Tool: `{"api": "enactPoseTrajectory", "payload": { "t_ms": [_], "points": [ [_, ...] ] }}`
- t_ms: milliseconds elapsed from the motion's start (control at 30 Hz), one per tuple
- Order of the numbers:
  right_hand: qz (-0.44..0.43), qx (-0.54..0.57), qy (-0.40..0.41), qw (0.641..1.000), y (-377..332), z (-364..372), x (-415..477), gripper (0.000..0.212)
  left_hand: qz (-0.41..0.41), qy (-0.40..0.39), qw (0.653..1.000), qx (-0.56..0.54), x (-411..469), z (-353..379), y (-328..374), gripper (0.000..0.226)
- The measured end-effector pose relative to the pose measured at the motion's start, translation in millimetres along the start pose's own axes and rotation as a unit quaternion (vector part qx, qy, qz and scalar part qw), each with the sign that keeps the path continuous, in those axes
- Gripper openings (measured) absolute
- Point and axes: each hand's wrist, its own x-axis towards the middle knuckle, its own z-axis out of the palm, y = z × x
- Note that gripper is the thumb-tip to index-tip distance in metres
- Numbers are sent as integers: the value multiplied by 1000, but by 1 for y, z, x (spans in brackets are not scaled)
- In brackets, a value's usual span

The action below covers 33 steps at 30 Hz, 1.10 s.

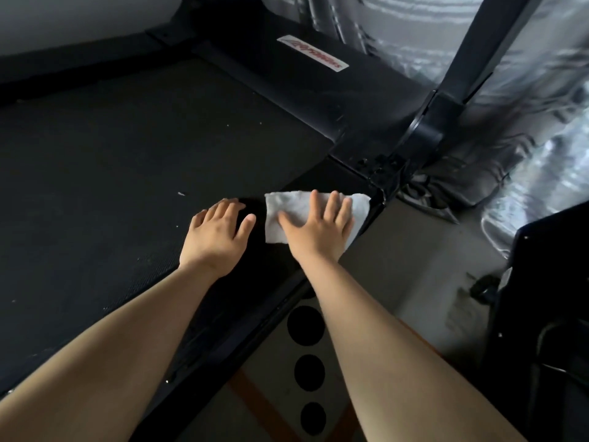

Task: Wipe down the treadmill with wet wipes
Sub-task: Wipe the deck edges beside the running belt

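Observation:
A black treadmill fills the left and middle of the view, its textured belt dotted with pale specks. A white wet wipe lies flat on the right side rail, just before the base of the black upright post. My right hand presses on the wipe with straight, spread fingers. My left hand rests flat on the belt's edge, just left of the wipe, holding nothing.
A white logo sticker sits on the motor cover at the front. Shiny silver-grey fabric bunches behind and right of the post. A dark object stands at the right edge on a grey floor. A spotted mat lies beside the rail.

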Motion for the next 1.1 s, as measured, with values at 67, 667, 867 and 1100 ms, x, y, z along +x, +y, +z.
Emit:
{"api": "enactPoseTrajectory", "payload": {
  "t_ms": [67, 667, 867, 1100],
  "points": [
    [42, 2, -2, 999, 3, -3, 11, 91, 1, -3, 1000, -4, 0, 0, 0, 47],
    [147, 223, -8, 964, 2, 3, -19, 106, -52, -187, 979, 68, -37, -29, 0, 73],
    [109, 199, -23, 974, 2, -2, -29, 103, -68, -240, 963, 98, -73, -40, -13, 97],
    [-36, 124, 9, 992, 12, 20, -85, 100, -89, -322, 941, 53, -60, -54, -11, 104]
  ]
}}
